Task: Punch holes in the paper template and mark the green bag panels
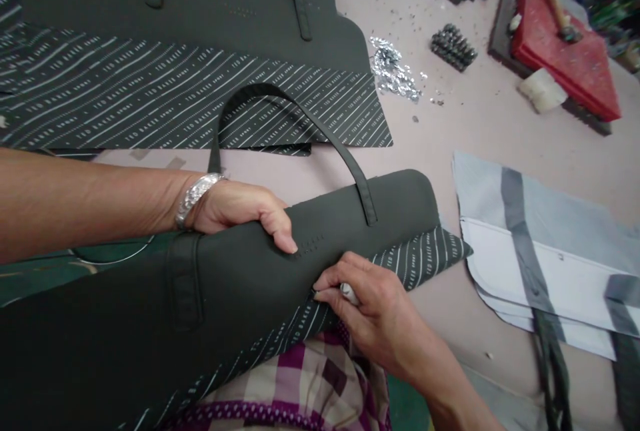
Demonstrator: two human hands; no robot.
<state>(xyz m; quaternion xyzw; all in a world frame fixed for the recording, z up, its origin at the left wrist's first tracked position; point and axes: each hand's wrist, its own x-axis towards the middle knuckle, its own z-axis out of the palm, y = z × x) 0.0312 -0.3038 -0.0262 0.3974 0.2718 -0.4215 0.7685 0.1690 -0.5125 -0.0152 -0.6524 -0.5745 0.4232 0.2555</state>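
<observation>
A dark bag panel [240,271] with patterned lining [425,258] under it slopes across my lap. My left hand [245,211] grips its upper edge, thumb on the outer face near a row of small holes and fingers hidden beneath. My right hand [370,304] is closed at the panel's lower edge, thumb and forefinger pinched together where the lining shows. A small white-ended rod [349,293] pokes out between its fingers; the kind of tool is not clear. The panel's strap handle [320,124] arches up beyond my left hand.
More dark panels [200,11] with printed lining lie at the back left. Silvery metal bits [395,71], a dark beaded cluster [454,46] and a red block [565,44] with a hammer [563,14] sit behind. Pale panels [545,251] with straps lie on the right.
</observation>
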